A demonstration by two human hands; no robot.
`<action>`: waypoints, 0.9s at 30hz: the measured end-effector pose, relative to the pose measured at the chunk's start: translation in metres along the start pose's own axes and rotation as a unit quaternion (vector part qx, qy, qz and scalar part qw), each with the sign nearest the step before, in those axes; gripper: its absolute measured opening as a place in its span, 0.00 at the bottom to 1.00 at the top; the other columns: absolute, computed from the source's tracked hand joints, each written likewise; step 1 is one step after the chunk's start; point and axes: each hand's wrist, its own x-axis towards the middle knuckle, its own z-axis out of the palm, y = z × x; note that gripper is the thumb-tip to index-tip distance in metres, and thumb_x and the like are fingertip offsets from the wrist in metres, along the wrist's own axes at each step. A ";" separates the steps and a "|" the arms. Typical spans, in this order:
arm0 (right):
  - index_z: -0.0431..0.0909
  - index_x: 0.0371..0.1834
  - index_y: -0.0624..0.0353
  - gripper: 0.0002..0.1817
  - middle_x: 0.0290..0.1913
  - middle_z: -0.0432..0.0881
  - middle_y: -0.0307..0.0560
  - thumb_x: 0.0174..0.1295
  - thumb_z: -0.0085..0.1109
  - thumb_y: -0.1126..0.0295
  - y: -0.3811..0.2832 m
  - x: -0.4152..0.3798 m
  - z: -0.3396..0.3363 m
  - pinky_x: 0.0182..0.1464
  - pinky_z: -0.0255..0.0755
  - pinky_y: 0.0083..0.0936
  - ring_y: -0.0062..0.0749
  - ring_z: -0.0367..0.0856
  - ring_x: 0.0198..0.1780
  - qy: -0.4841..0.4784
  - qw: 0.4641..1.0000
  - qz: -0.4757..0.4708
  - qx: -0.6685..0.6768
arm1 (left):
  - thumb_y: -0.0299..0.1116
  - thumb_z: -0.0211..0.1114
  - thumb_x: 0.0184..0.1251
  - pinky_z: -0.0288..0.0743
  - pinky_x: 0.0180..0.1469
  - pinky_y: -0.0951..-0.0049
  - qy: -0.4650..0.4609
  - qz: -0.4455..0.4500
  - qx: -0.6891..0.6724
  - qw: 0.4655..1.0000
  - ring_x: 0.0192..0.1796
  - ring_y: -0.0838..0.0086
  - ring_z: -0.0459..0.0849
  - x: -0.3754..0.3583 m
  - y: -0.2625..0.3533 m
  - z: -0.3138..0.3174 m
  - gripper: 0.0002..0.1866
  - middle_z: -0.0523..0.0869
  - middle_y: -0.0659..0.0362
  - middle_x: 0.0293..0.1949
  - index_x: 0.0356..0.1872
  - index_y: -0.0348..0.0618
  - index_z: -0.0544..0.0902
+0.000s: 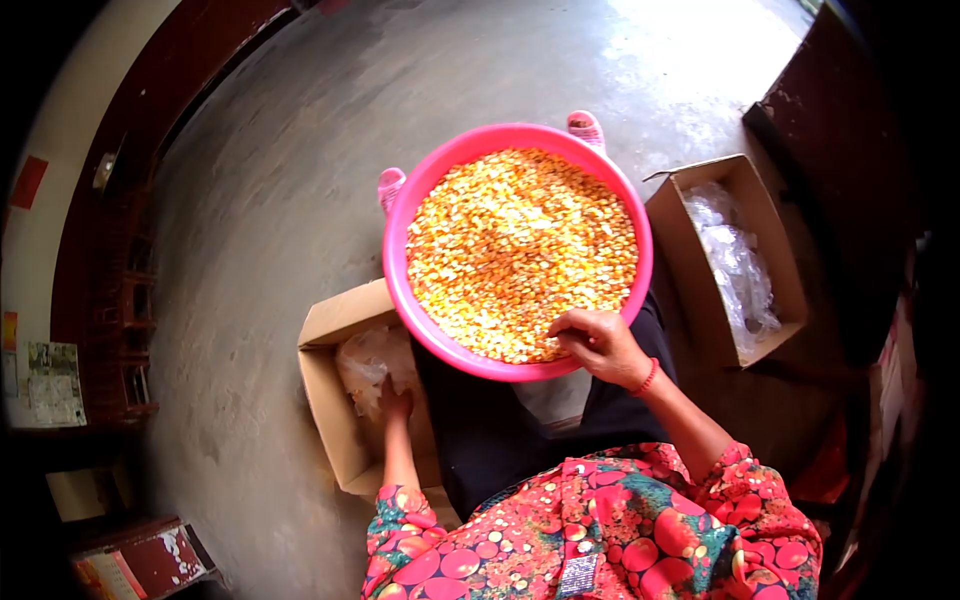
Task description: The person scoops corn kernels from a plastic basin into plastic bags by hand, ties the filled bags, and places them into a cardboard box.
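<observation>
A round pink basin (pixel 646 262) full of yellow-orange corn kernels (pixel 520 250) rests over my knees. At its near right rim is my right hand (pixel 600 345), its fingers bent together over the kernels; what they hold, if anything, is too small to make out. My left hand (pixel 396 402) reaches down into an open cardboard box (pixel 325 420) at the left, touching a clear plastic bag (pixel 370 362) inside. Its fingers are dark and partly hidden against the bag, so their grip cannot be told.
Another open cardboard box (pixel 690 270) with crumpled clear plastic (pixel 735 265) stands at the right. Pink shoes (pixel 585 128) show beyond the basin on the grey concrete floor (pixel 250 250). Dark furniture (pixel 830 120) is at the right edge, with wooden stools or chairs (pixel 130 300) along the left wall.
</observation>
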 end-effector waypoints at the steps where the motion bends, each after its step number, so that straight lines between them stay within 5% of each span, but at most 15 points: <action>1: 0.78 0.36 0.60 0.06 0.25 0.78 0.45 0.56 0.54 0.80 0.001 0.000 0.001 0.28 0.70 0.23 0.27 0.77 0.25 0.003 1.000 -0.023 -0.007 | 0.41 0.60 0.54 0.58 0.68 0.56 0.056 0.058 0.031 0.996 0.66 0.50 0.65 0.014 -0.017 0.006 0.38 0.67 0.48 0.66 0.68 0.46 0.62; 4: 0.77 0.35 0.60 0.06 0.27 0.79 0.48 0.55 0.54 0.80 0.007 -0.001 0.003 0.30 0.72 0.29 0.37 0.80 0.27 0.032 0.995 -0.093 -0.009 | 0.25 0.64 0.55 0.61 0.66 0.62 0.158 0.146 -0.212 0.953 0.63 0.54 0.70 0.024 0.007 -0.015 0.32 0.72 0.43 0.61 0.63 0.34 0.66; 7: 0.77 0.34 0.59 0.06 0.28 0.81 0.49 0.53 0.55 0.79 0.009 -0.002 0.003 0.32 0.74 0.30 0.42 0.82 0.30 0.024 0.995 -0.097 -0.012 | 0.23 0.57 0.61 0.59 0.66 0.60 0.250 0.229 -0.251 0.907 0.63 0.55 0.70 0.003 0.079 -0.050 0.26 0.71 0.45 0.62 0.62 0.35 0.67; 12: 0.78 0.38 0.63 0.06 0.30 0.82 0.43 0.59 0.53 0.81 0.003 -0.012 -0.009 0.33 0.72 0.22 0.24 0.80 0.31 0.040 0.993 -0.077 0.085 | 0.21 0.53 0.63 0.60 0.67 0.60 0.243 0.378 -0.311 0.838 0.65 0.57 0.67 -0.093 0.238 -0.080 0.24 0.69 0.48 0.63 0.62 0.36 0.68; 15: 0.78 0.39 0.65 0.07 0.29 0.77 0.34 0.62 0.49 0.81 0.008 -0.028 -0.037 0.36 0.69 0.14 0.12 0.72 0.32 0.127 0.976 0.000 0.179 | 0.18 0.52 0.60 0.60 0.67 0.60 0.259 0.451 -0.223 0.825 0.64 0.58 0.69 -0.127 0.283 -0.071 0.24 0.72 0.48 0.60 0.61 0.36 0.69; 18: 0.78 0.38 0.67 0.07 0.33 0.78 0.36 0.60 0.51 0.81 0.039 -0.042 -0.080 0.39 0.70 0.15 0.14 0.75 0.37 0.284 0.946 0.024 0.155 | 0.17 0.53 0.58 0.69 0.60 0.65 0.308 0.510 -0.122 0.794 0.60 0.60 0.74 -0.138 0.295 -0.062 0.23 0.75 0.48 0.56 0.58 0.36 0.72; 20: 0.79 0.37 0.62 0.06 0.34 0.79 0.43 0.59 0.54 0.77 0.085 -0.057 -0.115 0.41 0.72 0.19 0.24 0.78 0.35 0.370 0.926 0.062 -0.041 | 0.16 0.54 0.58 0.76 0.48 0.70 0.140 0.437 -0.203 0.865 0.53 0.63 0.79 -0.130 0.285 -0.057 0.20 0.78 0.50 0.53 0.53 0.36 0.77; 22: 0.76 0.47 0.56 0.15 0.45 0.76 0.50 0.53 0.57 0.73 0.163 -0.088 -0.149 0.52 0.72 0.35 0.45 0.75 0.49 0.380 0.870 0.117 -0.291 | 0.15 0.55 0.58 0.77 0.40 0.73 0.168 0.418 -0.245 0.859 0.46 0.66 0.82 -0.135 0.289 -0.058 0.17 0.81 0.53 0.48 0.48 0.37 0.80; 24: 0.70 0.55 0.54 0.26 0.53 0.72 0.53 0.48 0.57 0.72 0.232 -0.126 -0.172 0.58 0.68 0.41 0.50 0.71 0.55 0.356 0.790 0.306 -0.395 | 0.15 0.55 0.58 0.77 0.41 0.73 0.122 0.402 -0.218 0.881 0.45 0.67 0.82 -0.134 0.285 -0.060 0.15 0.82 0.54 0.44 0.45 0.37 0.81; 27: 0.69 0.53 0.54 0.24 0.54 0.73 0.53 0.49 0.57 0.71 0.257 -0.166 -0.179 0.57 0.67 0.44 0.51 0.72 0.56 0.288 0.726 0.471 -0.410 | 0.16 0.56 0.57 0.77 0.42 0.72 0.128 0.443 -0.190 0.867 0.41 0.66 0.83 -0.134 0.287 -0.057 0.10 0.84 0.54 0.37 0.38 0.36 0.83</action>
